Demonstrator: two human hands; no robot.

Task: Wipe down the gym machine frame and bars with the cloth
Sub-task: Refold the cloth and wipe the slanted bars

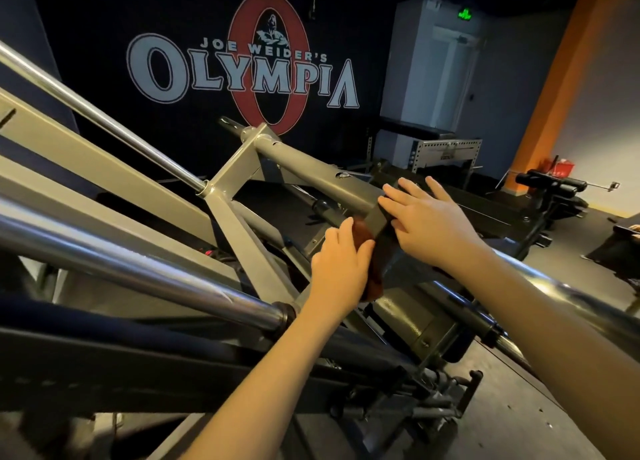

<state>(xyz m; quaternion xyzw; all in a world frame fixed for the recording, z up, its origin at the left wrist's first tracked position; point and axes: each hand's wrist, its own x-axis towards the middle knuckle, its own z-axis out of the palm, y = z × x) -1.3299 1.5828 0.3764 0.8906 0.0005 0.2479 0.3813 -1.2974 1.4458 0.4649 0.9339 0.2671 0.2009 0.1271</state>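
Note:
A grey metal gym machine frame [239, 168] fills the left and middle of the head view, with chrome bars [114, 262] running diagonally. My left hand [337, 262] is closed on a reddish-brown cloth [372, 262] and presses it against the side of a grey frame beam [325, 179]. My right hand [429, 220] lies flat, fingers spread, on top of the same beam just right of the cloth. Much of the cloth is hidden behind my left hand.
A dark wall with a large logo [242, 75] stands behind the machine. A perforated grey rack [446, 151] and a black padded bench [554, 185] stand at the right. An orange pillar [557, 88] rises at the far right. Dark floor [519, 407] lies below.

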